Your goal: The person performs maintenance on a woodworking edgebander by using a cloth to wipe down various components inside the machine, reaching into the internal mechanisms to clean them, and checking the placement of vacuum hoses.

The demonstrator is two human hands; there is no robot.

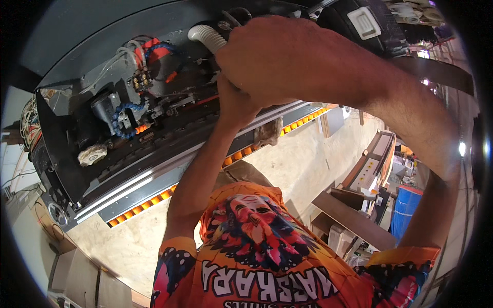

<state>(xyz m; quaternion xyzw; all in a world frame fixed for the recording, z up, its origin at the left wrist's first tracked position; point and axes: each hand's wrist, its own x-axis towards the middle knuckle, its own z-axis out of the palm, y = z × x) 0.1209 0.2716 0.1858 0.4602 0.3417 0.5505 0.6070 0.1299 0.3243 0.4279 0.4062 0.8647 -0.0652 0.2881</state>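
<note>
Both my hands are inside an open dark machine, close together above its long rail. My right hand (277, 59) crosses over from the right, its back toward me and its fingers curled away out of sight. Below and partly behind it is my left hand (237, 102), whose fingers are hidden by the right one. What they grip cannot be made out. A ribbed white hose (206, 37) runs up to the right hand's knuckles. Left of the hands sit a grey motor-like cylinder (104, 110), blue segmented hoses (123, 120) and brass-coloured fittings (142, 79).
A row of orange rollers (149, 205) lines the machine's near edge. A crumpled brownish cloth (268, 132) hangs on that edge, and a pale rag-like lump (92, 155) lies at the left. Boards (354, 215) and a blue-covered object (405, 208) stand at the right.
</note>
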